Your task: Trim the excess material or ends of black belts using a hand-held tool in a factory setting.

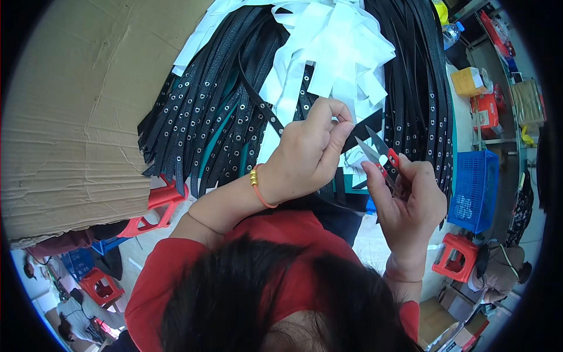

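Note:
My left hand (pixel 305 149) is closed, thumb and forefinger pinched on a black strap (pixel 369 123) that runs out to the right of the fingertips. In my right hand (pixel 413 202) is a small pair of scissors (pixel 369 154) with red on the handles. Their blades are spread and point up and left, close to the strap. Beneath and beyond both hands lies a thick bundle of black belts (pixel 202 111) with metal eyelets. More black belts (pixel 413 76) lie to the right. White strips (pixel 334 58) are heaped between the two groups.
A large cardboard sheet (pixel 70 117) covers the left side. At the right stand a blue plastic basket (pixel 474 190), a red stool (pixel 456 258) and a shelf with a yellow box (pixel 467 82). Other people (pixel 498 273) are at the lower right and lower left.

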`<control>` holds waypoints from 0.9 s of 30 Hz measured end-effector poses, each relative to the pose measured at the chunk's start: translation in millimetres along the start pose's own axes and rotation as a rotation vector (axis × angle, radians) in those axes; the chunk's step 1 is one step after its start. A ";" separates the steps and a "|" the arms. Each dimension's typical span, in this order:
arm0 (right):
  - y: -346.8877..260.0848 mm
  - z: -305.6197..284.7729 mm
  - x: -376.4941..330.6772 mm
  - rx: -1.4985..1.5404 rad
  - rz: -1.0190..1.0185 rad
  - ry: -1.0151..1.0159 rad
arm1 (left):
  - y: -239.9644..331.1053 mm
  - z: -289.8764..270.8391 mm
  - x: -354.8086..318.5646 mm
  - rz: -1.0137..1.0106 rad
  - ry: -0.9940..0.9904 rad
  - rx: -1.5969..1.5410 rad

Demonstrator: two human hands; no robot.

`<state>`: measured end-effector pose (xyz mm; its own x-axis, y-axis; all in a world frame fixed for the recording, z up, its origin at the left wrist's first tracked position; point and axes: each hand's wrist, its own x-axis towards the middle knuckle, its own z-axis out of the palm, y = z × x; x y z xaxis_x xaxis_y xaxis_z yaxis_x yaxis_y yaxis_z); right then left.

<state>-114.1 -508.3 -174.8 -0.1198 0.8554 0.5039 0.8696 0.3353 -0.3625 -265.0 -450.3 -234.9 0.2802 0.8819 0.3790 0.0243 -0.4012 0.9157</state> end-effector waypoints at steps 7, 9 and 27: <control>17.4 14.4 8.2 0.042 -0.030 -0.044 | -13.1 15.2 3.6 0.042 0.052 0.074; 20.4 16.6 7.8 0.016 -0.045 -0.018 | -17.8 19.4 3.8 0.046 0.053 0.099; 62.1 31.3 4.5 0.972 0.705 0.132 | -27.1 39.5 7.2 0.044 0.080 0.196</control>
<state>-75.6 -471.2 -219.6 0.3349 0.9422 0.0130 -0.0067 0.0162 -0.9998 -225.7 -442.9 -262.3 0.2082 0.8763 0.4345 0.2024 -0.4732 0.8574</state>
